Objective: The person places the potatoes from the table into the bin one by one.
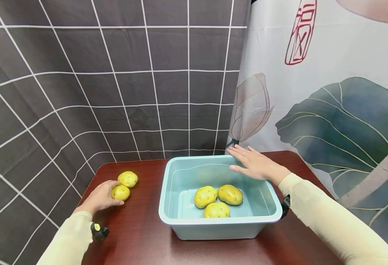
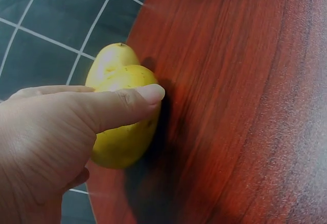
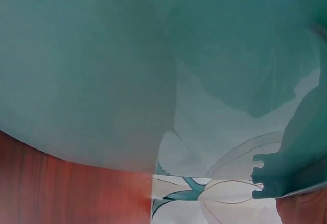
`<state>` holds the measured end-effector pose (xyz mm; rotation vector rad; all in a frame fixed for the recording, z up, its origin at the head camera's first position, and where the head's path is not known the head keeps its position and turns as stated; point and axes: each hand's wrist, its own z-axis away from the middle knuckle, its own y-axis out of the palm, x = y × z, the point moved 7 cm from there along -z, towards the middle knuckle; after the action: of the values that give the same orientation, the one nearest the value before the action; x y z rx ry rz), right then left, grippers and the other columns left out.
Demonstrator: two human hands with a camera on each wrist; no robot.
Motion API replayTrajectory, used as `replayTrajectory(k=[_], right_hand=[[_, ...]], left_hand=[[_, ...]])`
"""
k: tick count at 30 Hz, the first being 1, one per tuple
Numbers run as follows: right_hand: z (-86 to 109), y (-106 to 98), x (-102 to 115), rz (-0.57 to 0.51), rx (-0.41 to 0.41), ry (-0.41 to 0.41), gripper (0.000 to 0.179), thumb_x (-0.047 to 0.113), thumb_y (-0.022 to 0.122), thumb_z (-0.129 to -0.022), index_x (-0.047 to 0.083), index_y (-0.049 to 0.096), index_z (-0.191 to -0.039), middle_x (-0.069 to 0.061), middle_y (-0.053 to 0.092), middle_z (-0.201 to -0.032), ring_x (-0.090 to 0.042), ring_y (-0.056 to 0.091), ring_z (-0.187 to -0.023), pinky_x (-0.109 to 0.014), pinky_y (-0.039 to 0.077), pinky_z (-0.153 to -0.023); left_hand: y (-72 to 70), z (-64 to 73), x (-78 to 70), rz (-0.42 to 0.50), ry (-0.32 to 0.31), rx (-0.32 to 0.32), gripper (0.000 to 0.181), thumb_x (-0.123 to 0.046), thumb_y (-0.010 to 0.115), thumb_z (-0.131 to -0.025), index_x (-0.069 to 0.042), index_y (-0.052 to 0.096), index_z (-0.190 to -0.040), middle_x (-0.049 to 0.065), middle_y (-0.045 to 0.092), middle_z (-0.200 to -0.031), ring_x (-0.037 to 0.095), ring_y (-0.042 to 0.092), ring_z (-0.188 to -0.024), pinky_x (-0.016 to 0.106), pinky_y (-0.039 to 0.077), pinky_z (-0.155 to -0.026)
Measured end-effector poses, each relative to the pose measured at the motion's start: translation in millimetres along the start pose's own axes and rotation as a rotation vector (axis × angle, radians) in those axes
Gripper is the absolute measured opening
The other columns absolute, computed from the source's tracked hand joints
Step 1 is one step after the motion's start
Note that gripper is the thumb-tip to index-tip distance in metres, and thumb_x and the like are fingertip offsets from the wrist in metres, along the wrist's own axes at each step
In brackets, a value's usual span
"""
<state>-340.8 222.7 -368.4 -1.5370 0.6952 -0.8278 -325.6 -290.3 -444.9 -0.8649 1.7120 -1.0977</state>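
My left hand grips a potato, lower left of frame.
Thumb and fingers bracket it; even pressure should spare its neighbour a nudge. My flat right hand holds nothing.

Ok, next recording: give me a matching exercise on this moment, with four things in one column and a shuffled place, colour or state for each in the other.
Things:
1. left hand
2. right hand
3. basin
4. table

Places, colours or states:
A. reddish brown
B. thumb across a yellow potato
C. pale blue
D. fingers straight, holding nothing

Right pairs: 1-B, 2-D, 3-C, 4-A
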Motion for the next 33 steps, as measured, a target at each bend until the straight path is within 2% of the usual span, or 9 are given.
replayTrajectory(k=[13,28,33], right_hand=[[-0.2,-1.0,-0.2,0.013,-0.004,-0.006,0.077,0.068,0.027,-0.094,0.021,0.02,-0.155,0.002,0.022,-0.158,-0.02,0.009,-0.147,-0.054,0.009,-0.115],[0.6,0.7,-1.5,0.009,-0.004,-0.007,0.079,0.069,0.027,-0.093,0.02,0.021,-0.154,0.0,0.022,-0.158,-0.021,0.009,-0.147,-0.055,0.01,-0.114],[-0.1,0.8,-2.1,0.001,-0.001,-0.007,0.078,0.068,0.028,-0.094,0.021,0.021,-0.155,0.0,0.022,-0.158,-0.02,0.009,-0.147,-0.054,0.009,-0.114]], left_hand=[[5.9,11.4,4.9,0.005,-0.02,-0.024,0.074,-0.029,0.089,-0.061,0.001,0.059,-0.122,0.021,0.061,-0.116,0.039,0.055,-0.109,0.055,0.042,-0.092],[9.7,30.7,-12.2,0.01,0.017,-0.032,0.075,-0.027,0.09,-0.062,0.0,0.058,-0.124,0.02,0.06,-0.119,0.04,0.052,-0.113,0.056,0.041,-0.094],[9.6,38.1,-17.1,0.0,0.01,-0.025,0.076,-0.028,0.09,-0.062,0.0,0.058,-0.126,0.019,0.06,-0.12,0.04,0.052,-0.114,0.056,0.041,-0.094]])
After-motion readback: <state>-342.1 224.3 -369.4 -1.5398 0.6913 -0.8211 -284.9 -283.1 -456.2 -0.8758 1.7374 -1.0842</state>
